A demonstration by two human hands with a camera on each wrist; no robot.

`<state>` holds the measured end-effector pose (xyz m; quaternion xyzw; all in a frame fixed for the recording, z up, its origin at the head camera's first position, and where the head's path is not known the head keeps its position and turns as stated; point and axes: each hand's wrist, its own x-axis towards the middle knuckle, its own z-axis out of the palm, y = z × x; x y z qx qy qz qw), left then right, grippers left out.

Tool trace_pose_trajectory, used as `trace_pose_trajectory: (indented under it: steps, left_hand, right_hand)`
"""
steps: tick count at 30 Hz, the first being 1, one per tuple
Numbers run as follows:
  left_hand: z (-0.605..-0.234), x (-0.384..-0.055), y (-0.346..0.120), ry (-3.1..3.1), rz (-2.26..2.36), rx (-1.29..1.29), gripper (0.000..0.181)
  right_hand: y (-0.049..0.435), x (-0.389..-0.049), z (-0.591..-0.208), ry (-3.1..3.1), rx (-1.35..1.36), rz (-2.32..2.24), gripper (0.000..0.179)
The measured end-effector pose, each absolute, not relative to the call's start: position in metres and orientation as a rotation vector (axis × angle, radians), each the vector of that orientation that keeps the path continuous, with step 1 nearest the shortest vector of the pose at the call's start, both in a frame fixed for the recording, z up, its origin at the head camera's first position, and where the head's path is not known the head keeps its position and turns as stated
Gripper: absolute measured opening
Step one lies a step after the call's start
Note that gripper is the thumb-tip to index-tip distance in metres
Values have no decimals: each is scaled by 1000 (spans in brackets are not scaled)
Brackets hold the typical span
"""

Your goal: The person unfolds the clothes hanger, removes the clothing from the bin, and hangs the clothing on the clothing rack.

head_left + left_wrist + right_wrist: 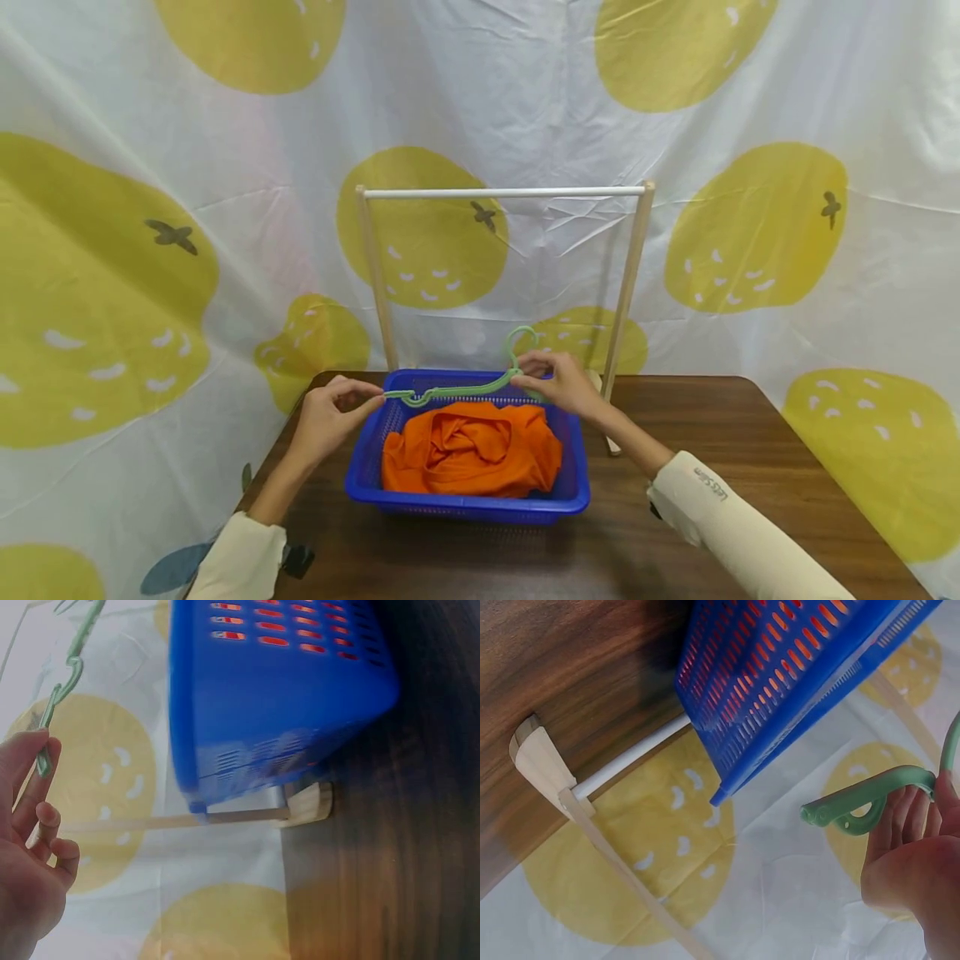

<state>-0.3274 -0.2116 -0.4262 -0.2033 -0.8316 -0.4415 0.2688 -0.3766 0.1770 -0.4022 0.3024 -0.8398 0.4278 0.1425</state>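
A green clothes hanger (465, 390) is held up above the back part of a blue plastic basket (468, 502). With thumb and fingertips the left hand (330, 417) pinches one end of it; the left wrist view shows the same pinch, with the other fingers of the hand (41, 832) loosely bent. Close to the base of the hook, the right hand (558, 383) grips the hanger, hook upward. In the right wrist view one arm of the hanger (870, 791) sticks out past that hand (922, 862). Bunched orange cloth (472, 450) lies in the basket below both hands.
Behind the basket stands a rack with wooden posts (628, 283) and a white top bar (502, 192). Basket and rack are on a dark wooden table (697, 442). A white curtain with yellow fruit prints (555, 108) hangs behind.
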Motion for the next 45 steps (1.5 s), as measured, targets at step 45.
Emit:
trace_pose_trajectory:
  steps: [45]
  left_hand:
    - [-419,-340,-180,-2354,-1071,-807,14]
  right_hand:
    - [182,-372,-400,-2520,1045,1172,24]
